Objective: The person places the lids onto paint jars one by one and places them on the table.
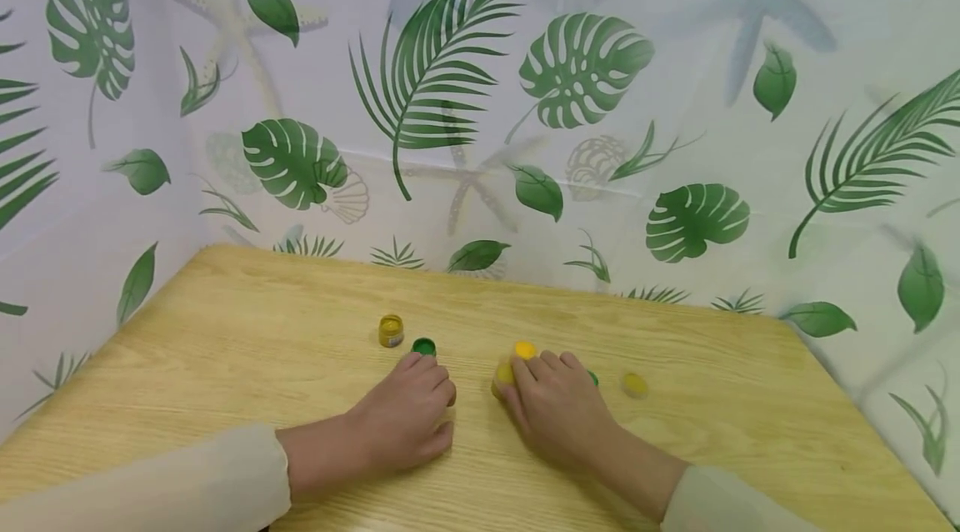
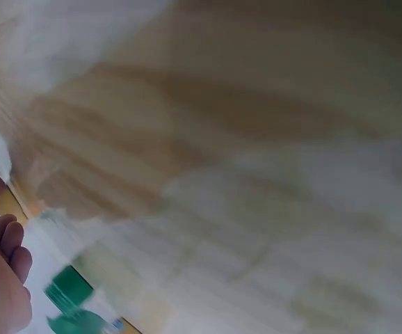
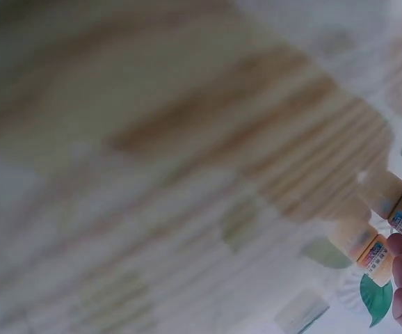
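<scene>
In the head view my left hand [image 1: 405, 415] rests at the table, fingers loosely curled, just in front of a small green paint jar [image 1: 423, 346]. The left wrist view shows the green jar [image 2: 69, 288] apart from those curled fingers. An ochre paint jar [image 1: 391, 331] stands farther left. My right hand [image 1: 562, 403] holds a yellow paint jar [image 1: 503, 380] at its left side, between thumb and index finger. Right behind the knuckles is an orange-yellow jar [image 1: 525, 349]. Part of a green thing [image 1: 593, 378] shows beyond the right hand, mostly hidden.
Right of the right hand lies another small yellow jar or lid [image 1: 634, 384]. The wooden table [image 1: 262, 332] ends against a leaf-printed cloth [image 1: 465, 98] at the back and left. Both wrist views are largely blurred table and cloth.
</scene>
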The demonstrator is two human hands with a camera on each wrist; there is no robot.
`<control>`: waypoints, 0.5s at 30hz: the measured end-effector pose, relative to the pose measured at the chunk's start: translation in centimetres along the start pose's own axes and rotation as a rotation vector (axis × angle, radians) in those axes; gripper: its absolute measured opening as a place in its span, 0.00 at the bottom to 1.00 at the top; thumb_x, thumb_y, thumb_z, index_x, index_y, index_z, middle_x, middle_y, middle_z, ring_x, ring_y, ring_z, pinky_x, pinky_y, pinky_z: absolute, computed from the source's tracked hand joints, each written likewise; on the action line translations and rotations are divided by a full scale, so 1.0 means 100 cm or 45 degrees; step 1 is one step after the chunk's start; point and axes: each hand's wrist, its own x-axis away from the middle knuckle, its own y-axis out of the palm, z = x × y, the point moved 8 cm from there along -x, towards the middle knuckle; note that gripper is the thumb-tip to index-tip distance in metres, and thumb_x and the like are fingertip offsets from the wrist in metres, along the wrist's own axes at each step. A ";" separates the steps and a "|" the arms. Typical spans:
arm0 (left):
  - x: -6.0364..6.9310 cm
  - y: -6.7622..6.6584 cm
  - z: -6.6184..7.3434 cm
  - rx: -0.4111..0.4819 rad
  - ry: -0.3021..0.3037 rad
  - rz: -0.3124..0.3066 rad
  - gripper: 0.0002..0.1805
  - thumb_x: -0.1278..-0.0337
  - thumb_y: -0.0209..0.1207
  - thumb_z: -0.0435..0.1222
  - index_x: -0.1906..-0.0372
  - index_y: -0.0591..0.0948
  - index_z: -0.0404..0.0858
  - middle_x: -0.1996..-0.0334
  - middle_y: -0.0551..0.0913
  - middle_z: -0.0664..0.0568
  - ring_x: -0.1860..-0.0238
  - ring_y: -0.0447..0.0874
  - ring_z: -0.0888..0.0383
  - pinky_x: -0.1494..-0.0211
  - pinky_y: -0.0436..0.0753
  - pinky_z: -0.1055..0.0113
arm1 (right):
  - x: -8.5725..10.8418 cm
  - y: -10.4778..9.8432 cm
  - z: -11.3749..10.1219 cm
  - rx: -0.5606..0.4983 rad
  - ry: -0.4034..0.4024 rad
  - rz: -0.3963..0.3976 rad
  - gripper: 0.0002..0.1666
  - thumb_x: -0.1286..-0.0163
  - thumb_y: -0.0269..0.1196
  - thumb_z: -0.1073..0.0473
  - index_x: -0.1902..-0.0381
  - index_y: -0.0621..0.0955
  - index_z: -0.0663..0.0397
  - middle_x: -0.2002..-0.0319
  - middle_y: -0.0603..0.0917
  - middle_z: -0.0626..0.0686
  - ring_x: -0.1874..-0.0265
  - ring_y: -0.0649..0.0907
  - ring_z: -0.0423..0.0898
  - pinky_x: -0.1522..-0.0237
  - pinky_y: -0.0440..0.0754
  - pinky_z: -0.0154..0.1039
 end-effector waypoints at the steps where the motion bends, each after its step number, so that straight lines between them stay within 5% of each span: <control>1: 0.003 -0.001 -0.005 0.007 -0.021 0.003 0.09 0.45 0.61 0.43 0.65 0.82 0.42 0.66 0.80 0.57 0.60 0.73 0.58 0.45 0.72 0.61 | -0.001 0.001 0.001 0.000 0.000 -0.006 0.22 0.26 0.56 0.45 0.55 0.83 0.58 0.69 0.84 0.49 0.73 0.77 0.45 0.69 0.69 0.38; 6: 0.014 -0.009 -0.027 -0.015 -0.142 0.061 0.09 0.44 0.63 0.43 0.66 0.81 0.41 0.67 0.80 0.55 0.61 0.74 0.56 0.46 0.73 0.58 | -0.003 -0.002 0.003 -0.001 -0.035 0.081 0.19 0.30 0.61 0.51 0.52 0.85 0.59 0.64 0.88 0.52 0.69 0.83 0.47 0.69 0.77 0.40; 10: 0.018 -0.015 -0.041 -0.095 -0.269 0.104 0.18 0.44 0.63 0.48 0.66 0.82 0.36 0.65 0.82 0.49 0.58 0.78 0.51 0.48 0.74 0.55 | -0.003 -0.007 0.008 -0.016 -0.028 0.168 0.13 0.35 0.65 0.53 0.59 0.85 0.56 0.70 0.86 0.50 0.72 0.83 0.46 0.71 0.77 0.40; 15: 0.018 -0.015 -0.052 -0.151 -0.395 0.083 0.26 0.45 0.63 0.53 0.66 0.82 0.30 0.62 0.84 0.44 0.56 0.79 0.47 0.52 0.72 0.55 | -0.001 -0.007 0.022 -0.069 0.056 0.145 0.15 0.38 0.61 0.55 0.59 0.83 0.59 0.69 0.84 0.52 0.70 0.83 0.49 0.69 0.79 0.43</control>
